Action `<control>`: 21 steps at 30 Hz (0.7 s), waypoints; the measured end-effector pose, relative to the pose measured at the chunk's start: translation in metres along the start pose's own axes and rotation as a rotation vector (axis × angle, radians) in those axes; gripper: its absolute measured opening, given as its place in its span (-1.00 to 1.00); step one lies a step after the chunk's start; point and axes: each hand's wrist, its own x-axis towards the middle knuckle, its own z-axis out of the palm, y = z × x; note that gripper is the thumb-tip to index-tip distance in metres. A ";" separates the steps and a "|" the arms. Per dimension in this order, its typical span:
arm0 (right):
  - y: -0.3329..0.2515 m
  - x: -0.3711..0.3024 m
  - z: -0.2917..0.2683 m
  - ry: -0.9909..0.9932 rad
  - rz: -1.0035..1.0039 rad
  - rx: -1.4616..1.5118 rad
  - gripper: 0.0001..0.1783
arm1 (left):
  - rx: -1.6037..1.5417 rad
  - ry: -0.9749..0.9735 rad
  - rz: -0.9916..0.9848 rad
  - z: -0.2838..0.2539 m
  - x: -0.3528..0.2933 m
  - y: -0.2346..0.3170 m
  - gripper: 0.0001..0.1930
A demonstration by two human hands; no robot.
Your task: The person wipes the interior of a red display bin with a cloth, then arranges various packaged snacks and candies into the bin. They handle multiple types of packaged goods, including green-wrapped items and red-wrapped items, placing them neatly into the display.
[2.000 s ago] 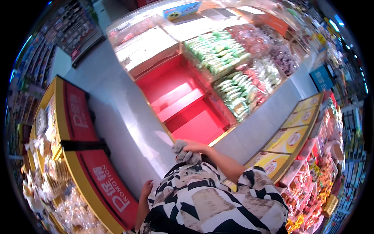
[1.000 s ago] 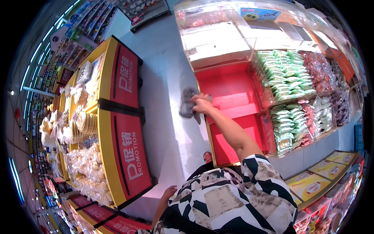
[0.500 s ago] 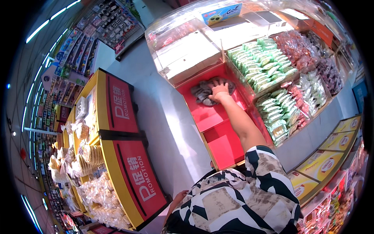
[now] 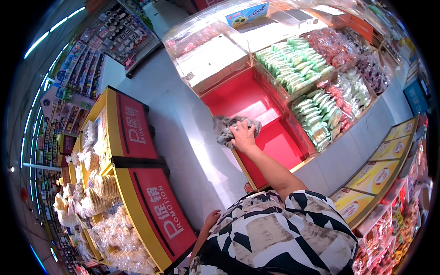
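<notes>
My right hand point(image 4: 244, 136) lies on a crumpled grey cloth point(image 4: 225, 131), fingers bent over it and pressing it. The cloth sits at the left rim of a red-lined display bin point(image 4: 229, 97), and part of it hangs past that rim. A low divider splits the bin into a far and a near red compartment point(image 4: 274, 145); no goods lie in either. At my left side hangs my left hand point(image 4: 212, 218), small in view and apart from the bin; whether its fingers are curled or straight is unclear.
Right of the bin, clear-walled compartments hold green-wrapped snacks point(image 4: 293, 64) and red packets point(image 4: 337, 46). A yellow-and-red promotion stand point(image 4: 158, 208) with bagged baked goods point(image 4: 106, 187) is on the left, across a strip of floor point(image 4: 192, 151). Yellow cartons point(image 4: 373, 181) line the lower right.
My right hand has drawn the cloth from the middle of the far compartment toward me and left, onto the bin's left rim. More of my left hand now shows.
</notes>
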 end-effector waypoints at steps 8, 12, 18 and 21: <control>0.115 -0.065 -0.003 0.212 0.082 0.100 -0.33 | 0.106 0.035 0.060 0.008 0.044 0.012 -0.62; 0.158 -0.112 0.042 0.015 0.182 0.072 -0.46 | 0.004 0.120 0.034 0.022 0.044 0.035 -0.63; 0.144 -0.194 0.019 -0.226 -0.190 0.275 -0.73 | -0.056 0.113 0.014 0.067 0.047 0.103 -0.55; 0.172 -0.216 -0.021 -0.317 -0.238 0.347 -0.71 | -0.335 0.328 -0.043 0.102 0.057 0.142 -0.42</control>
